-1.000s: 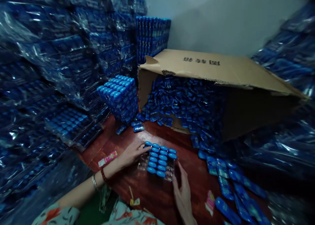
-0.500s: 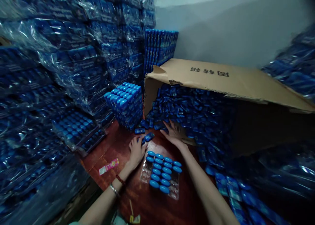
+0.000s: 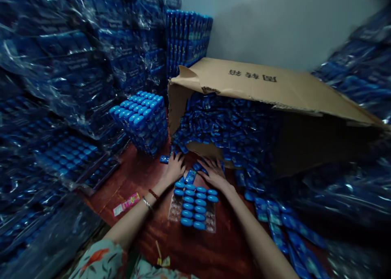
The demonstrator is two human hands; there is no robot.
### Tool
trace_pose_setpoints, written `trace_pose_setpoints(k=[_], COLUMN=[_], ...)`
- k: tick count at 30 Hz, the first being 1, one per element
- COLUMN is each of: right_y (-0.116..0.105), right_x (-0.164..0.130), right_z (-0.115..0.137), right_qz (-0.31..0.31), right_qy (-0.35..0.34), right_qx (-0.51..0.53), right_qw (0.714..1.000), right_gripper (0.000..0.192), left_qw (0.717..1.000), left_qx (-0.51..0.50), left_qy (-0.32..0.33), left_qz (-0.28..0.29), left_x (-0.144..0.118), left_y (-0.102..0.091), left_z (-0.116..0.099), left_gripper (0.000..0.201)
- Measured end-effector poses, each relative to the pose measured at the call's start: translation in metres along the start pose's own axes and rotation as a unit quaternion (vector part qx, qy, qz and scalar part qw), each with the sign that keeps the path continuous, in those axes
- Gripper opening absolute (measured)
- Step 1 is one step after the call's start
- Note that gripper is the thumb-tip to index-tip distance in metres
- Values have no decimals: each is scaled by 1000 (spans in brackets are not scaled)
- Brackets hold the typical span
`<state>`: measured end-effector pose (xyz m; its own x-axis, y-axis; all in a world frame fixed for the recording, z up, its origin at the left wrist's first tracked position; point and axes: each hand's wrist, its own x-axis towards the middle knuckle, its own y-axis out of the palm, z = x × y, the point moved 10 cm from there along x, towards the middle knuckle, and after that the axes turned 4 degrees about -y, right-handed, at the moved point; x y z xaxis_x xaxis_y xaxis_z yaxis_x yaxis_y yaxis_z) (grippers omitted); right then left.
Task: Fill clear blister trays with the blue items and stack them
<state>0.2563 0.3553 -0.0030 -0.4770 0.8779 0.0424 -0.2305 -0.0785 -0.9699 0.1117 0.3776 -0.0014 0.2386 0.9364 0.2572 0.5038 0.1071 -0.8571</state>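
Note:
Both of my hands reach forward over the red-brown tabletop, just beyond a clear plastic tray. Glossy blue capsule-shaped containers stand in its middle columns, while some side pockets are bare. My left hand is open, palm down, with fingers spread over small blue containers near the carton's mouth. My right hand is also open, its fingers stretched across a few more. Between the hands, a loose blue container lies by the tray's far edge. What lies under both palms is hidden.
A cardboard carton lies on its side, with a heap of blue containers inside. Left of it stands a stack of filled trays. Film-wrapped stacks rise on the left. A pink packet lies on the table.
My left hand has moved forward toward the carton. My right hand has drawn loose containers from the carton's mouth toward the tray. The camera view has shifted slightly.

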Motion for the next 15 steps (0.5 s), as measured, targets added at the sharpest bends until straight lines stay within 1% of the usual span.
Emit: trace_pose_setpoints(k=[2,4,6,7,9,11,12,14,15], right_y=[-1,-9,-24,-32,-44,-47,-43,-28,-20], right_x=[-20,-34,-40,-39,-29,-11,-2,15,22], right_z=[-6,-10,-7,-4,11,32,44,64,70], right_qz=[0,-12,-29,-33,-25,12,42,115,146], right_qy=[20,32,25,13,-28,-86,-114,-151,-156], right_qx=[10,27,57,75,107,120,118,112,111], right_qw=[1000,999,998,997,994,989,985,975,971], right_gripper=[53,53,45,40,33,30,28,27,31], left_qw=[998,992,985,984,984,985,985,989,991], left_qx=[-48,-115,-169,-179,-167,-141,-126,-81,-56], left_qy=[45,56,34,11,-44,-90,-105,-117,-119], left_qz=[16,21,7,-6,-33,-51,-54,-35,-20], left_x=[-14,-21,-21,-19,-16,-15,-14,-13,-11], left_y=[0,-7,-21,-28,-40,-45,-46,-39,-35], left_z=[-10,-9,3,12,28,37,37,31,27], left_gripper=[32,32,33,33,29,26,26,30,31])
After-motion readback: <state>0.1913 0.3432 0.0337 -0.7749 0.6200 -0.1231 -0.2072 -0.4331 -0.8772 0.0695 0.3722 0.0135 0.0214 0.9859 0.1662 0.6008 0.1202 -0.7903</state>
